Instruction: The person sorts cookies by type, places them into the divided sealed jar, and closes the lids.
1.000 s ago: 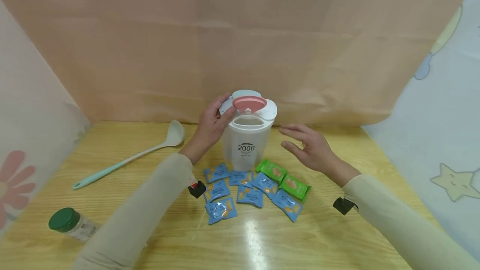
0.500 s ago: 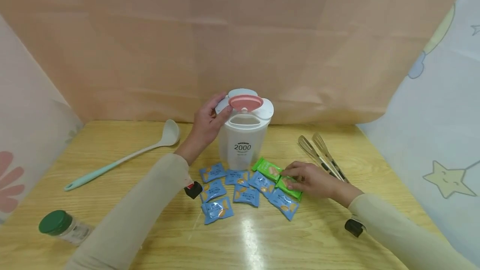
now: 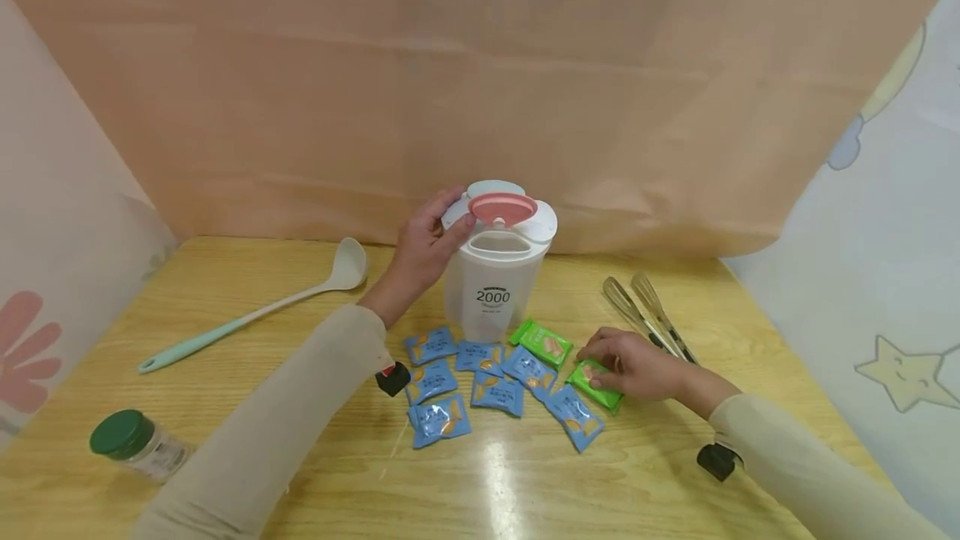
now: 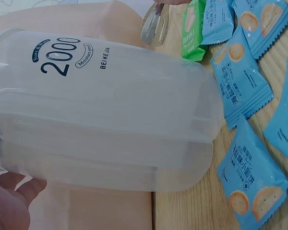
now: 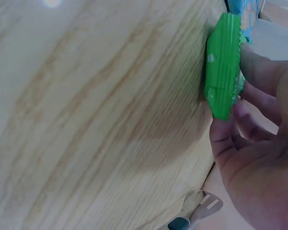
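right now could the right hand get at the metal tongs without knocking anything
Probably yes. The right hand pinches a green packet, and the tongs lie on bare table just beyond it, nothing between; it would need to drop the packet first.

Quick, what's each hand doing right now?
Left hand: grips the white container near its lid.
Right hand: pinches a green packet.

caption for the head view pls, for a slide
Left hand holds the lidded container while the right hand pinches a green snack packet on the wooden table.
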